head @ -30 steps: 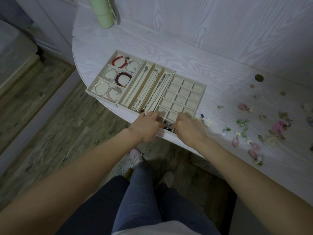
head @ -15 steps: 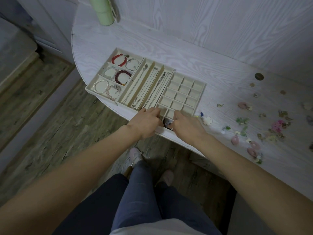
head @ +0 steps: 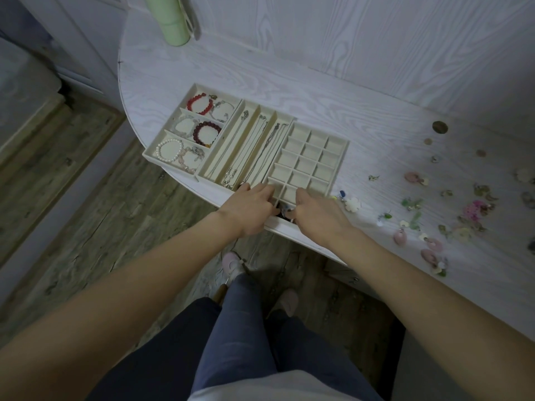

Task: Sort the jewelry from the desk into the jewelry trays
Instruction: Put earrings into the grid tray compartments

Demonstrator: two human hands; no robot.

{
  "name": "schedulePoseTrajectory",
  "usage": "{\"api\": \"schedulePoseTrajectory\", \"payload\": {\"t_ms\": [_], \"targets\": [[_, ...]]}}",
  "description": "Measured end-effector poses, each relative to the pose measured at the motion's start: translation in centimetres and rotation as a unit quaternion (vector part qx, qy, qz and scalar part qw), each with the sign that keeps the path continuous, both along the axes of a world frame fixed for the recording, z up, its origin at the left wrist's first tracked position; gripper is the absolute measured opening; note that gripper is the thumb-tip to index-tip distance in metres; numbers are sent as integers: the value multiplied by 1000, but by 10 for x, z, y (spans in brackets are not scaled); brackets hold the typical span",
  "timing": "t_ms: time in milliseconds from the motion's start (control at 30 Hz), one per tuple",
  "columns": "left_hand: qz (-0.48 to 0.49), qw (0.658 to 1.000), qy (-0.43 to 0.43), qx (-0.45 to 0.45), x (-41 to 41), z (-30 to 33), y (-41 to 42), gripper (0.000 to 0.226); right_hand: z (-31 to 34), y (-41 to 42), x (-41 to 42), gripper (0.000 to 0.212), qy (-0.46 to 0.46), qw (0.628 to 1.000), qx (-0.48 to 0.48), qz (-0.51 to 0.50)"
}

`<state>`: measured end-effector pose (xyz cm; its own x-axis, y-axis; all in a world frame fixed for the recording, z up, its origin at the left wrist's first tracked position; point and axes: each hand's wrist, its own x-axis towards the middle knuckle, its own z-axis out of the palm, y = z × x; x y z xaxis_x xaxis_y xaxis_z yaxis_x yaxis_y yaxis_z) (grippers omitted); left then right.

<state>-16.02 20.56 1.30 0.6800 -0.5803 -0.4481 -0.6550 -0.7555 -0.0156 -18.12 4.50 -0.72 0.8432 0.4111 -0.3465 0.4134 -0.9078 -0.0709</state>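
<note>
Three cream trays sit side by side at the desk's near edge. The bracelet tray (head: 150, 153) holds several bead bracelets, and the necklace tray (head: 241, 104) holds thin chains. The grid tray (head: 346, 151) has mostly bare cells. My left hand (head: 249, 211) and my right hand (head: 318, 217) meet over the grid tray's nearest row, fingers stretched forward. A small dark and blue jewelry piece (head: 285, 212) lies between my two thumbs in the front cell. Whether either thumb grips it is hidden. Loose jewelry, such as a white flower piece (head: 352, 204), is scattered on the desk to the right.
A pale green cup (head: 170, 21) stands at the desk's far left by the wall. Pink pendants (head: 401, 237) and a pink flower cluster (head: 474, 208) lie among small green and gold pieces at right. The curved desk edge (head: 289, 230) runs just under my hands.
Both hands have shifted slightly forward over the grid tray's front row and their fingers have stretched out. The small dark piece stays between them.
</note>
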Motion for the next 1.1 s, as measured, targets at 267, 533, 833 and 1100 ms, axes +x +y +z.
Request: {"api": "schedulePoseTrajectory", "payload": {"t_ms": [267, 533, 833, 1100], "targets": [[23, 999, 20, -23, -1, 1, -1, 53, 0, 0, -1, 41, 5, 1000, 15, -22], [58, 997, 27, -36, 1, 1, -13, 43, 5, -12, -5, 36, 29, 985, 122, -117], [101, 985, 6, -144, 12, 1, -48, 33, -9, -75, -9, 38, 14, 934, 216, -286], [85, 984, 2, -160, 32, -11, -102, 28, -27, -105, -7, 39, 17, 899, 213, -382]]}}
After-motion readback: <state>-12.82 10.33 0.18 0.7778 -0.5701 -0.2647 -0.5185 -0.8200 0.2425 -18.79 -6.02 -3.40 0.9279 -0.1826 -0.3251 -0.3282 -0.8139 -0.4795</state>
